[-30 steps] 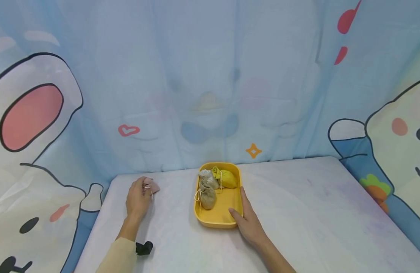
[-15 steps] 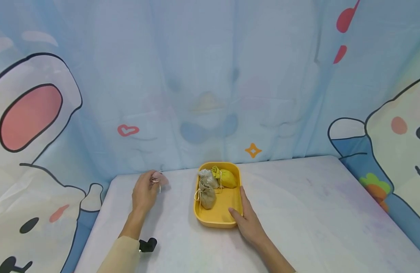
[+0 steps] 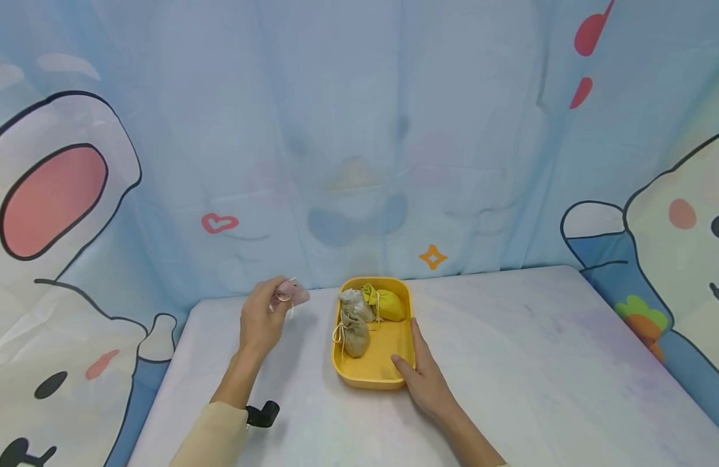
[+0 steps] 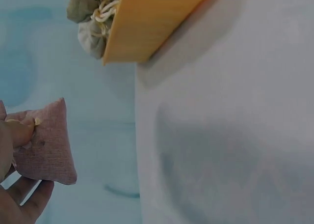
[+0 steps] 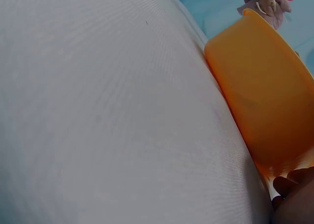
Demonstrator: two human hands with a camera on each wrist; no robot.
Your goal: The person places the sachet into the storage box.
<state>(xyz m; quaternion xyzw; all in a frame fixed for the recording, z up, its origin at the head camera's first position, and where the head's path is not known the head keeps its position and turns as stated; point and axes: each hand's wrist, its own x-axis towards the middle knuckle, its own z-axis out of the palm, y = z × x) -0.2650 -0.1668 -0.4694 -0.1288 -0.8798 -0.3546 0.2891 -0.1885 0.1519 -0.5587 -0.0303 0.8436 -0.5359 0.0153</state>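
My left hand (image 3: 260,322) pinches a small pink drawstring pouch (image 3: 296,294) by its tied neck, up off the table at the back left. In the left wrist view the pouch (image 4: 46,150) hangs square and plump, thumb on its near side. My right hand (image 3: 427,384) grips the right wall of a yellow plastic tray (image 3: 375,379), thumb over the rim and fingers outside. Inside the tray, toward the back and left, lie a yellow pouch (image 3: 391,307), a pale grey pouch (image 3: 359,305) and a khaki pouch (image 3: 355,338), its cord hanging over the left rim.
A white cloth-covered table (image 3: 522,363) lies under the tray. A blue printed curtain (image 3: 359,130) rises right behind its back edge. A black device (image 3: 262,414) sits on the left wrist by the cream sleeve (image 3: 213,434).
My left hand has lifted the pink pouch from the table and carried it right and upward, nearer the tray. The right hand and the tray have stayed in place.
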